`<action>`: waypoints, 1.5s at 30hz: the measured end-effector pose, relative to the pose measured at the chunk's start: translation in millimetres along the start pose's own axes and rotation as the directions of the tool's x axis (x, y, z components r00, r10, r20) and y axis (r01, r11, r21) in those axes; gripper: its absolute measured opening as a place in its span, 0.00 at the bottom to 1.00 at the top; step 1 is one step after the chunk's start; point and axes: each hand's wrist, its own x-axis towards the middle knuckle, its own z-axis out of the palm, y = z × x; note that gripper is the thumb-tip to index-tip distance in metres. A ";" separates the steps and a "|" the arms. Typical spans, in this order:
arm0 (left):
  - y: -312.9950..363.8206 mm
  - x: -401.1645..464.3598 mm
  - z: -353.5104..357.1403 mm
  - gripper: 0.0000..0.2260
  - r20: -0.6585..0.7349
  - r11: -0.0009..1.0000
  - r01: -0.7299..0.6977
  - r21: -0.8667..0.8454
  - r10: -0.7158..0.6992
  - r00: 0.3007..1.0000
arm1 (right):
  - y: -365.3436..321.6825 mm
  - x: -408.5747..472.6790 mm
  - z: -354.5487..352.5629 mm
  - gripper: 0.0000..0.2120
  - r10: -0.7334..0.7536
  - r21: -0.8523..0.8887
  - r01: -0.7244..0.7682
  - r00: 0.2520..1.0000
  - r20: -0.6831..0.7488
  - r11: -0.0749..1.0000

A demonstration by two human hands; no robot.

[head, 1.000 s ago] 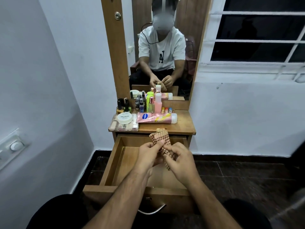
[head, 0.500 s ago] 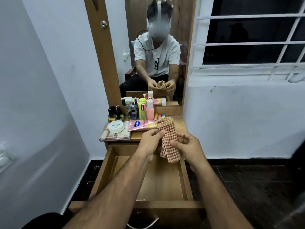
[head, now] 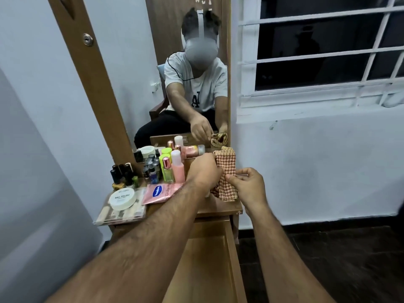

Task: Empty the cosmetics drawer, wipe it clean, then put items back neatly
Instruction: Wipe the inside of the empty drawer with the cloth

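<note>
Both hands (head: 205, 171) (head: 248, 186) pinch one checked cloth (head: 227, 171) above one open drawer (head: 209, 259).

Woven checked cloth (head: 226, 173), smooth wooden drawer (head: 209, 259), seemingly glossy plastic tube (head: 161, 193)

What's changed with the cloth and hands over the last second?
Both hands, left hand and right hand, carried the checked cloth up from over the open drawer to above the tabletop's right end. Both still grip it. The cosmetics, such as the pink tube and white jar, stayed put.
</note>
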 end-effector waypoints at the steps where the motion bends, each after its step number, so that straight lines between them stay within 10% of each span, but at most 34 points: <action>1: 0.0 4.8 3.8 0.08 -0.009 0.998 -0.010 0.055 0.011 1.000 | 3.2 4.1 0.3 0.11 -0.001 -0.025 0.001 1.000 0.000 1.000; 17: -14.1 15.5 26.5 0.10 0.018 0.937 -0.015 0.350 0.009 1.000 | 17.7 7.4 -4.5 0.18 -0.073 -0.368 0.096 0.995 0.075 0.925; 45: -17.5 10.3 27.3 0.14 0.148 0.851 -0.275 0.448 0.233 0.961 | 11.4 4.7 -16.6 0.06 -0.153 -0.415 0.144 0.988 0.012 0.898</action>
